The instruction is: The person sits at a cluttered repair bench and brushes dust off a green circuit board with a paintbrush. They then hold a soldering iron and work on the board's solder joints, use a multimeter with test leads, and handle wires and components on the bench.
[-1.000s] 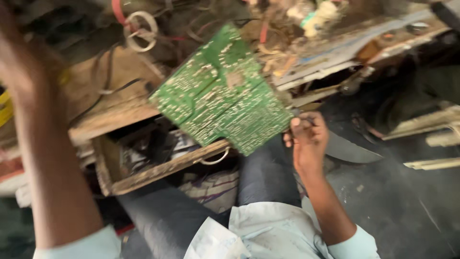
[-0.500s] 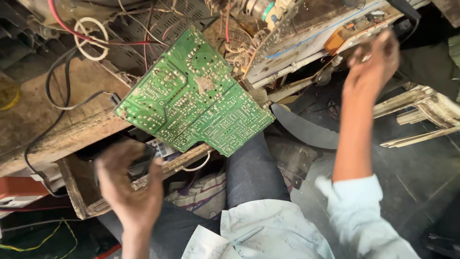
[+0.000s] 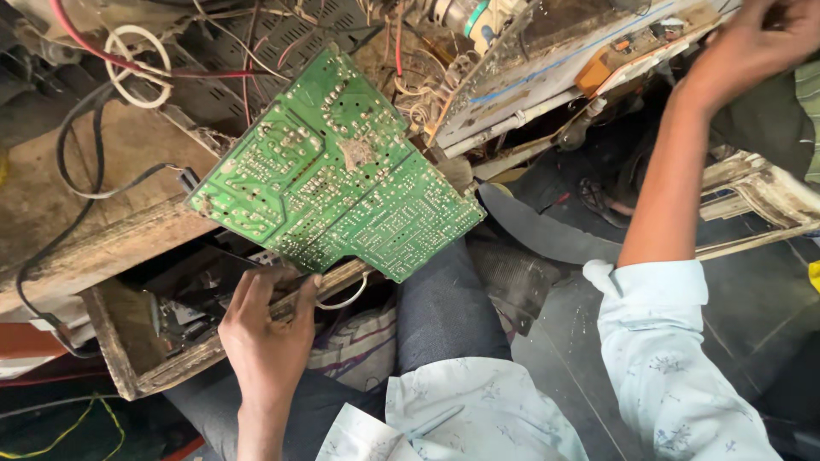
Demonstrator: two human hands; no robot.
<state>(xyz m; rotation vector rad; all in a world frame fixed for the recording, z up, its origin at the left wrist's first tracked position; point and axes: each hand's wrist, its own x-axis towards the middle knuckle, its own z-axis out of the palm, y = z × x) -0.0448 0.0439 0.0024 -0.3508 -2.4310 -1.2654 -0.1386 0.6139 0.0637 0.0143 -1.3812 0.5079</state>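
Observation:
A green circuit board (image 3: 337, 175), solder side up, hangs tilted out over the front of a wooden bench. My left hand (image 3: 265, 329) holds its lower edge from below, fingers against the board and the rim of an open wooden drawer (image 3: 128, 376). My right hand (image 3: 756, 38) is stretched far up to the top right corner, fingers curled by a dusty electronics chassis (image 3: 555, 64); whether it holds anything cannot be told. My light blue shirt sleeves and grey trousers fill the bottom.
Black cables (image 3: 77, 188) and a white wire loop (image 3: 137, 55) lie on the wooden bench top (image 3: 85, 248). A tangle of wires and parts sits behind the board. A dirty pale frame (image 3: 760, 196) stands at right above the dark floor.
My left hand came down from the upper left and took the board's lower edge. My right hand left the board's right side and rose to the top right corner.

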